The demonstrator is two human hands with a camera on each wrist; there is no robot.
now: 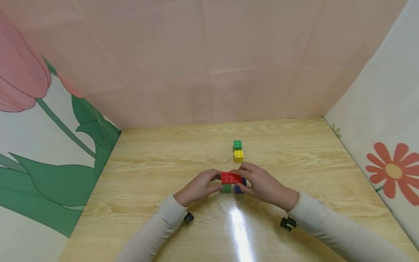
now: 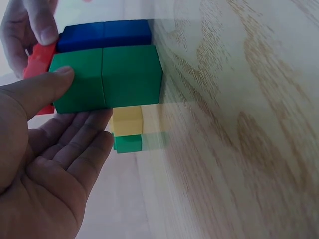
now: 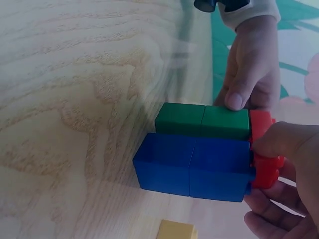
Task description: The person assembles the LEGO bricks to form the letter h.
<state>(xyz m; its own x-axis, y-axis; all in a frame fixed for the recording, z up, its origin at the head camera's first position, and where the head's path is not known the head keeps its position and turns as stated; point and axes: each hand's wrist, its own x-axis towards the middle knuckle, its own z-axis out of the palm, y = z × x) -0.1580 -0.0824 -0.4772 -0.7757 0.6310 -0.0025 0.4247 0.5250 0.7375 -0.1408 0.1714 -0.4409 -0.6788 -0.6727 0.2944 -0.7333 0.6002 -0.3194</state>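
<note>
A red building brick (image 1: 226, 178) lies across the tops of two upright stacks, one of green bricks (image 2: 130, 74) and one of blue bricks (image 3: 167, 162). Each stack is two bricks high, and a narrow gap parts them. My left hand (image 1: 199, 186) pinches the upper green brick, thumb on its near face and fingers behind. At the red brick's right end my right hand (image 1: 263, 183) grips it between thumb and fingers. Part of the blue top sticks out past the red brick, with a stud showing in the right wrist view. Fingers hide the far sides.
Behind the stacks, a small yellow brick (image 1: 238, 156) and a small green brick (image 1: 237, 145) stand one behind the other on the wooden table (image 1: 157, 156). A pink wall covering (image 1: 209, 72) rises at the table's back edge, with flower-printed panels at both sides.
</note>
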